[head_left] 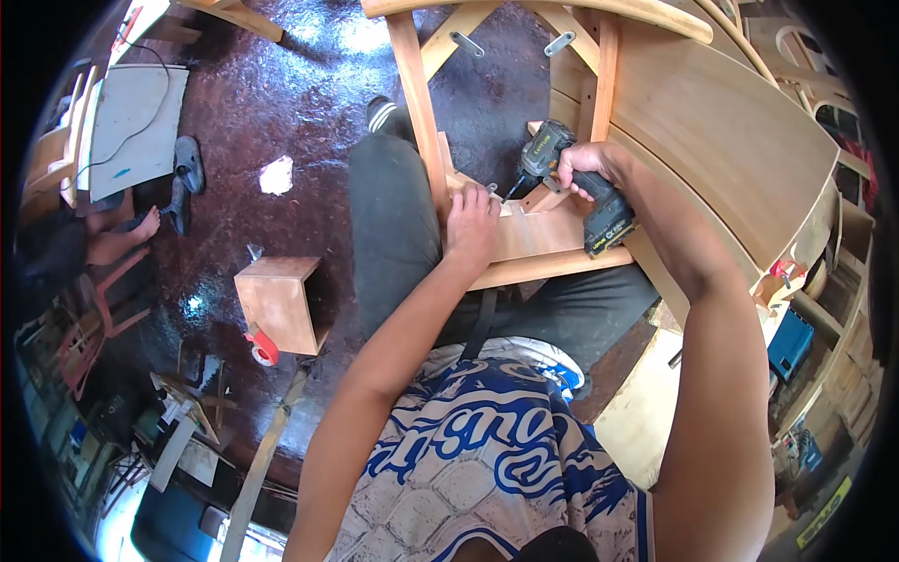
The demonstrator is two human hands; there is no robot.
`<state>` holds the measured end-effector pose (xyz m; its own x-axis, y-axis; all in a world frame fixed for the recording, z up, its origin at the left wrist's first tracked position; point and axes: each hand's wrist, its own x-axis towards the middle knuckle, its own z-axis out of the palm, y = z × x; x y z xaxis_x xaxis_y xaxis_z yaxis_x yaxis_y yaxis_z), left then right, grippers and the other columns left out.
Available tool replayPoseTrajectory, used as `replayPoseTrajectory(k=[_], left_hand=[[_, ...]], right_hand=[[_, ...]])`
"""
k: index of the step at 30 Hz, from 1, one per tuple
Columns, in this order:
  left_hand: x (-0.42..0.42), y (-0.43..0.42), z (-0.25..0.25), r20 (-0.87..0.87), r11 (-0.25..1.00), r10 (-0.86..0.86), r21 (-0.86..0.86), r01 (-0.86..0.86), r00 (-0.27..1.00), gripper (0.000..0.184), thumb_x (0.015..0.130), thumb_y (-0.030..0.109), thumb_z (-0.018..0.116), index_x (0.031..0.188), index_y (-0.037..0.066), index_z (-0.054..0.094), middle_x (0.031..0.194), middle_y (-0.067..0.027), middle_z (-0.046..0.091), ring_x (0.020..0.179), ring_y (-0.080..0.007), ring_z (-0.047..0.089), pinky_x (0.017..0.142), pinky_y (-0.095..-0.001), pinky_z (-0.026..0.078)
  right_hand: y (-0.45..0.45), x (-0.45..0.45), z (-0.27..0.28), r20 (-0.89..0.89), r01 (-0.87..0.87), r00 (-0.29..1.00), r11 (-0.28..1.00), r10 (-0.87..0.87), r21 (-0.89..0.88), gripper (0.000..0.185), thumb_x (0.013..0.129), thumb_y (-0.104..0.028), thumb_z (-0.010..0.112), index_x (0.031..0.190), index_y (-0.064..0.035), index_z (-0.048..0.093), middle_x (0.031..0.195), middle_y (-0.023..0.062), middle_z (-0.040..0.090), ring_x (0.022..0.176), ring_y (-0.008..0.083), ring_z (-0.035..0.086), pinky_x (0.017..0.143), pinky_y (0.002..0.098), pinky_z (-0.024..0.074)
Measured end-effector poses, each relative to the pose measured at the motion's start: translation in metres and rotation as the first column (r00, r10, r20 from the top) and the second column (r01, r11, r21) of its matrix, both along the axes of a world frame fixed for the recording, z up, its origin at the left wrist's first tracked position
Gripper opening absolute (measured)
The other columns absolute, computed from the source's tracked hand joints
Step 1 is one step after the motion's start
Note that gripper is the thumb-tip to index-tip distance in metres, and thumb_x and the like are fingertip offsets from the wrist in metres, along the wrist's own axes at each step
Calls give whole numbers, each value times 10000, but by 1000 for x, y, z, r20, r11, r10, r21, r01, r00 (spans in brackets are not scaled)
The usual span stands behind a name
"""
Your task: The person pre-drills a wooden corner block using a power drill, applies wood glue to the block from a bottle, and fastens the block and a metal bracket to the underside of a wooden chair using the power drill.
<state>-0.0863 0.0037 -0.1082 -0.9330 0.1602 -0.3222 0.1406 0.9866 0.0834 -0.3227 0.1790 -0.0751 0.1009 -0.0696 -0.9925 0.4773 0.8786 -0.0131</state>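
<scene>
A wooden frame (534,269) with corner braces lies across my lap. My right hand (590,170) is wrapped round the handle of a dark cordless drill (546,150), whose bit points down and left at a joint inside the frame. At that joint, on the frame's left inner corner, rests my left hand (472,225), its fingers bent over the wood beside the bit. Whatever those fingers may pinch is too small to make out. Two metal plates (560,43) sit on the far braces.
A large wooden panel (712,122) stands at the right. On the floor at the left are a wooden box (278,298) with a red tape dispenser (262,347) and slippers (189,164). Another person's bare foot (145,228) shows at the far left.
</scene>
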Motion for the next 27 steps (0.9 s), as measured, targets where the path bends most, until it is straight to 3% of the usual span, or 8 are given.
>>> replayPoseTrajectory(k=[14, 16, 20, 23, 25, 27], left_hand=[[0, 0, 1, 3, 1000, -21, -17, 21, 1000, 408, 950, 230, 584, 1330, 93, 644, 1400, -153, 553, 1337, -328, 451, 1145, -550, 331], [-3, -3, 0, 58, 999, -24, 24, 22, 998, 456, 962, 273, 586, 1366, 69, 640, 1448, -187, 547, 1402, -366, 424, 1195, -542, 275], [-6, -2, -2, -2, 1000, -21, -13, 21, 1000, 417, 937, 230, 602, 1330, 99, 651, 1398, -149, 557, 1333, -326, 456, 1144, -547, 333], [0, -4, -2, -8, 1000, -25, 5, 25, 1000, 429, 924, 230, 617, 1331, 98, 656, 1396, -152, 557, 1341, -332, 452, 1139, -543, 338], [-5, -6, -3, -20, 998, 0, 61, 1, 1000, 422, 950, 255, 586, 1319, 69, 669, 1407, -174, 583, 1378, -353, 445, 1178, -535, 293], [-4, -13, -3, -20, 991, 18, 130, -15, 1000, 427, 907, 221, 614, 1305, 76, 674, 1397, -167, 598, 1361, -334, 486, 1147, -515, 337]], right_hand=[[4, 6, -2, -20, 8, 1000, 1000, -8, 18, 51, 772, -113, 686, 790, -89, 645, 632, 47, 594, 494, 172, 558, 497, 355, 520], [6, 3, -5, -15, 26, 1000, 1000, -26, -4, 55, 773, -116, 688, 801, -96, 645, 638, 40, 597, 494, 170, 562, 497, 358, 521], [11, 1, -7, 12, 53, 999, 998, -53, -15, 108, 751, -125, 704, 839, -90, 652, 652, 45, 606, 504, 176, 583, 500, 355, 525], [20, -4, -22, 82, 71, 994, 996, -66, -60, 111, 747, -124, 708, 839, -86, 659, 654, 50, 612, 508, 175, 590, 503, 357, 532], [14, -7, -10, 22, 43, 999, 996, -42, -80, 105, 751, -132, 711, 829, -82, 662, 653, 56, 620, 509, 179, 595, 505, 362, 540], [12, -4, -2, -12, 25, 1000, 995, -26, -93, 99, 753, -141, 715, 812, -82, 661, 649, 61, 624, 511, 185, 600, 506, 366, 545]])
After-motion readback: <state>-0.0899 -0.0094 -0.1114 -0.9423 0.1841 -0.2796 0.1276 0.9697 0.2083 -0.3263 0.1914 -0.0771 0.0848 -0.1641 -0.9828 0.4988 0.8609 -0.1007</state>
